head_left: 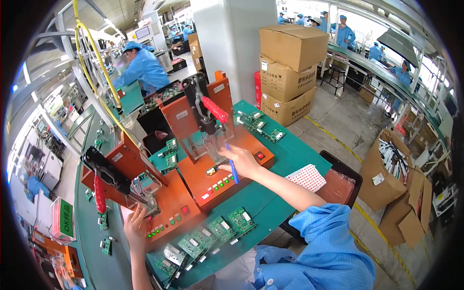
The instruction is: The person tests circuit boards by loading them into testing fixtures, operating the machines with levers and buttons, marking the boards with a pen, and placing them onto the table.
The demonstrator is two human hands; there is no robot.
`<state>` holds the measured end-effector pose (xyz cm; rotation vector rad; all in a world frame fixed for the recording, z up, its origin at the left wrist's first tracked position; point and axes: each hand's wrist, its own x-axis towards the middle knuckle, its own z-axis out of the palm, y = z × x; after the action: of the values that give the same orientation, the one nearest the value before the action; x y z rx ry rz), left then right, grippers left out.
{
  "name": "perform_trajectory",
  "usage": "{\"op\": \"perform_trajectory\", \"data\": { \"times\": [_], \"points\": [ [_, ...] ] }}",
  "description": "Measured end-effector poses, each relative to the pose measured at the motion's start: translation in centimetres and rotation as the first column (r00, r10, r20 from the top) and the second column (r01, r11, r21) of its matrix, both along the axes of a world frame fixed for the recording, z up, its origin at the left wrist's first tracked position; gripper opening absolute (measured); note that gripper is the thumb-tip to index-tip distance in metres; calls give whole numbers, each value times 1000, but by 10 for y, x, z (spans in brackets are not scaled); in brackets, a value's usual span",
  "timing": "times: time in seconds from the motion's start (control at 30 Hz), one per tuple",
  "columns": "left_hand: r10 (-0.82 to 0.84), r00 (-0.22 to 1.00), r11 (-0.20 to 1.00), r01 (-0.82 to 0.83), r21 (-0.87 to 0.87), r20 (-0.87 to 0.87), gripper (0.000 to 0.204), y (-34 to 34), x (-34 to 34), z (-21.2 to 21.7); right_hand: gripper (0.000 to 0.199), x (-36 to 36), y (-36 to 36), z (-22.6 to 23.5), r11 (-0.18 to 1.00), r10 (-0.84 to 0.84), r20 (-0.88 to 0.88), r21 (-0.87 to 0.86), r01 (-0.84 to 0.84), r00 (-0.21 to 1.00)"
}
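Observation:
Two orange test fixtures stand side by side on a green-topped bench. My right hand [243, 162] grips a blue pen [233, 169] while its fingers reach to the front of the right fixture [249, 147]. That fixture has a toggle clamp with a red handle [215, 110] and a row of lit buttons [220, 186]. My left hand [135, 223] has its fingers stretched up against the clear block of the left fixture [175, 205]. A second red clamp handle [100, 193] hangs down there. Whether the left fingertips touch a board is unclear.
Several green circuit boards [222, 228] lie in a row along the near bench edge, with more boards [261, 123] behind. A sheet of red-marked stickers [308, 179] is at right. Stacked cartons [288, 77] and an opened carton [386, 174] stand on the floor. A co-worker [142, 67] sits ahead.

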<state>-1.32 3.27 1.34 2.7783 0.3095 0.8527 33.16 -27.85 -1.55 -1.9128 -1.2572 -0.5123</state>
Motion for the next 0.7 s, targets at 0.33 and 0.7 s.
{"op": "perform_trajectory", "data": {
  "times": [0.33,0.7],
  "points": [
    [-12,1000,994,13,104,-15,48,11,-1,-7,51,1,1,2,1000,-20,20,-20,21,1000],
    [-9,1000,995,8,96,12,48,12,-2,-7,48,4,5,-2,1000,11,16,1,-11,1000]
  ]
}}
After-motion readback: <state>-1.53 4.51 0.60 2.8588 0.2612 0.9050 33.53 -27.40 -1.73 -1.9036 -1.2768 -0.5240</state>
